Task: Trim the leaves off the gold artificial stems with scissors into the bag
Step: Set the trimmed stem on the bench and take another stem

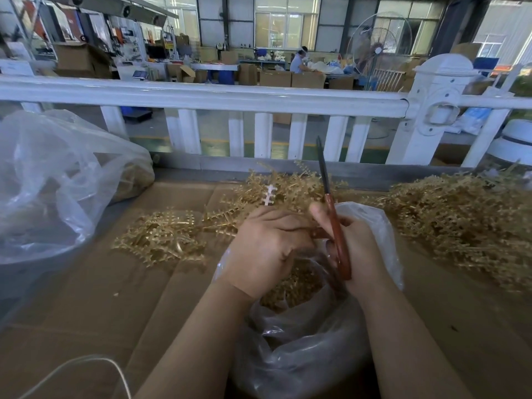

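Observation:
My right hand (357,243) grips red-handled scissors (334,223), whose dark blades point up and away. My left hand (267,243) sits close beside it with curled fingers, holding a pale stem (269,195) that sticks up above the knuckles. Both hands hover over an open clear plastic bag (302,349) with gold leaf pieces (296,286) inside. Gold artificial stems lie in a pile behind the hands (288,185), in a flatter pile to the left (161,237) and in a big heap on the right (460,226).
The work surface is flattened brown cardboard (86,298). A large clear plastic bag (51,182) bulges at the left. A white railing (201,96) runs along the far edge. A white cord (95,364) curls at the near left.

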